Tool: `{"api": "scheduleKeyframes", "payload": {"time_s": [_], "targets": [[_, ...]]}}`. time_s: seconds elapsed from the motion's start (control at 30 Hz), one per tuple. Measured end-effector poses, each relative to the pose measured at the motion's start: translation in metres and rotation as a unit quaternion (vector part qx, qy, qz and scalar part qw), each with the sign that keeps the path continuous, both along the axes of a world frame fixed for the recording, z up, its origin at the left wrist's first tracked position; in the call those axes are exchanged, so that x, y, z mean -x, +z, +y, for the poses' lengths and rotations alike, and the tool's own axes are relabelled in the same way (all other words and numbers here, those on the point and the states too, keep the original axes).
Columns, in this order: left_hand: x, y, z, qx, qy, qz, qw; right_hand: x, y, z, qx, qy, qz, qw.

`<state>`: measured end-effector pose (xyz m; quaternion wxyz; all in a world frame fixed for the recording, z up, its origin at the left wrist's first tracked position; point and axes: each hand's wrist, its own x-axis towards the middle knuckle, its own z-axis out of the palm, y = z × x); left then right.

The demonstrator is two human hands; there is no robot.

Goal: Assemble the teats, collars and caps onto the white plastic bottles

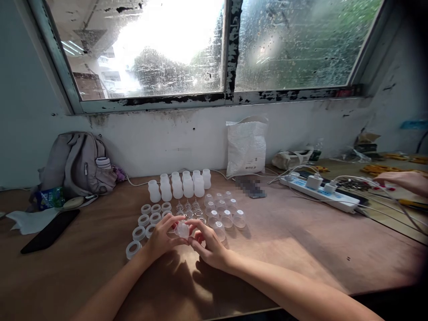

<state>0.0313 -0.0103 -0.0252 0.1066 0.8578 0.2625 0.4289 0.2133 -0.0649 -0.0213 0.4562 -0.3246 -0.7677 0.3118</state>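
Note:
Between my left hand (163, 236) and my right hand (211, 247) is a translucent baby bottle collar (182, 229), apparently with a nipple in it, held on its side above the table. Fingers of both hands are closed around it from either side. Loose screw collars (133, 248) lie in rows left of my left hand. Clear nipples (195, 205) stand just behind my fingers, partly hidden. Domed clear caps (226, 218) are grouped behind my right hand. Farther back, several frosted baby bottles (166, 189) stand upright, without tops.
On the left are a grey backpack (75, 165) and a black phone (50, 232). A white padded bag (246, 149) leans on the wall. To the right lies a power strip (321, 192) with cables; beyond it, another person's hand (404, 180) reaches over scattered parts.

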Motion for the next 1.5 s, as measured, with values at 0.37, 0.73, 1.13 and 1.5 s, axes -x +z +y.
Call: {"api": "scheduleKeyframes", "payload": {"time_s": [0.37, 0.73, 1.13, 1.5], "targets": [[-0.003, -0.006, 0.000, 0.012, -0.041, -0.044, 0.998, 0.002, -0.004, 0.009, 0.123, 0.027, 0.017, 0.992], [-0.003, -0.008, 0.002, -0.046, -0.038, -0.028, 0.998, 0.003, -0.008, 0.011, 0.148, 0.043, 0.049, 0.987], [0.002, 0.003, -0.008, 0.062, -0.050, -0.028, 0.996, 0.002, -0.009, 0.013, 0.153, 0.037, 0.074, 0.985], [0.000, 0.006, -0.009, 0.019, -0.053, -0.015, 0.998, 0.005, -0.009, 0.011, 0.172, 0.054, 0.084, 0.980]]}}
